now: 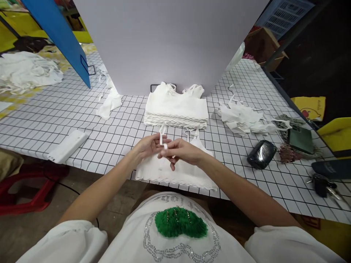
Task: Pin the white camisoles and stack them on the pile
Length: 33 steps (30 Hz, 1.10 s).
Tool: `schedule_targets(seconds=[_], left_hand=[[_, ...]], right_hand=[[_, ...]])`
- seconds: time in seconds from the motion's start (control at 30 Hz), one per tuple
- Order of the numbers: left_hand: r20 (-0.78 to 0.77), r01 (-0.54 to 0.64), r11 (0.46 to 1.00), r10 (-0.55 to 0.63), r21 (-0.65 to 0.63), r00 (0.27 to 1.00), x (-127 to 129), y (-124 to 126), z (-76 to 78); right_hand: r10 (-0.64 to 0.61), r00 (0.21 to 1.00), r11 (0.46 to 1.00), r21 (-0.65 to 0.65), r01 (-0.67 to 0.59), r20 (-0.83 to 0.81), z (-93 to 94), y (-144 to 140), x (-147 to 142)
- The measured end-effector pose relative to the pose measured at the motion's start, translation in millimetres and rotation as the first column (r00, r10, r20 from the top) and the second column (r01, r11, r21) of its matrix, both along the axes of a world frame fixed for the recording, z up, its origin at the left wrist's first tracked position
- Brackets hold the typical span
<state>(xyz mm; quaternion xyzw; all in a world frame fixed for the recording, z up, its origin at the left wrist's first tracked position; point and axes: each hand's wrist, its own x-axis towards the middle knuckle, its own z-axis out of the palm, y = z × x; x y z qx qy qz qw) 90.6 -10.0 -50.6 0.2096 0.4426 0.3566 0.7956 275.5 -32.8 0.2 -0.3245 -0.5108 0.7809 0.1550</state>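
Observation:
A white camisole [175,171] lies flat at the table's front edge, its straps pointing away from me. Over its left side, my left hand [150,145] has its fingers curled around a thin white strap [161,138]. My right hand [181,150] reaches in from the right and pinches the same strap, close to the left fingertips. A second strap [196,134] rests on the table behind my right hand. Just beyond stands a neat stack of folded white camisoles [175,106].
A tall white panel [172,44] rises behind the stack. Loose white garments [244,117] lie right, near a black wrapped package [261,154] and keys [323,186]. On the left are a white power-strip-like box [68,146], a white cloth piece [110,104] and a blue panel [63,40].

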Motion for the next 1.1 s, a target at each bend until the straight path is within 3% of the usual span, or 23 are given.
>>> schedule_targets(seconds=[0.13,0.23,0.5,0.67,0.73,0.77,0.8,0.87,0.9,0.93,1.03,1.1], left_hand=[[0.128,0.172,0.985,-0.167,-0.030,0.978,-8,-11,0.7],[0.160,0.205,0.979,-0.200,-0.016,0.967,-13,-17,3.3],[0.004,0.049,0.989,-0.050,0.138,0.999,-12,-22,16.2],[-0.066,-0.046,0.986,0.057,0.159,0.996,-5,-23,18.4],[-0.122,-0.059,0.972,0.088,0.229,0.989,-5,-23,21.1],[-0.162,-0.053,0.958,0.102,0.283,0.982,-5,-23,23.2],[-0.207,-0.040,0.938,0.117,0.344,0.971,-5,-23,25.8],[-0.304,0.017,0.887,0.141,0.462,0.942,-5,-22,31.4],[-0.344,0.054,0.858,0.147,0.511,0.927,-5,-22,34.0],[-0.375,0.090,0.829,0.150,0.552,0.915,-4,-22,36.2],[-0.427,0.160,0.760,0.167,0.630,0.888,-3,-22,38.5],[-0.448,0.165,0.736,0.205,0.656,0.870,-2,-22,35.8]], right_hand=[[-0.180,0.983,0.982,-0.064,0.177,-0.041,-3.8,25,4],[-0.272,0.962,0.961,-0.056,0.270,-0.033,-7.6,37,8],[-0.319,0.947,0.948,-0.034,0.317,-0.050,-0.4,47,10],[-0.304,0.952,0.953,0.005,0.304,-0.037,-0.4,50,14],[-0.294,0.953,0.952,0.116,0.284,0.080,-2.4,50,21],[-0.332,0.929,0.927,0.237,0.289,0.163,-3.1,50,24],[-0.401,0.888,0.871,0.396,0.292,0.226,-3.4,50,26],[-0.518,0.828,0.679,0.691,0.248,0.212,-3.0,48,28],[-0.512,0.844,0.596,0.773,0.215,0.161,-2.5,46,27],[-0.449,0.886,0.561,0.809,0.177,0.118,-2.1,45,25],[-0.216,0.972,0.643,0.762,0.074,0.088,-4.6,42,14],[-0.243,0.967,0.673,0.731,0.114,0.073,-10.4,41,7]])
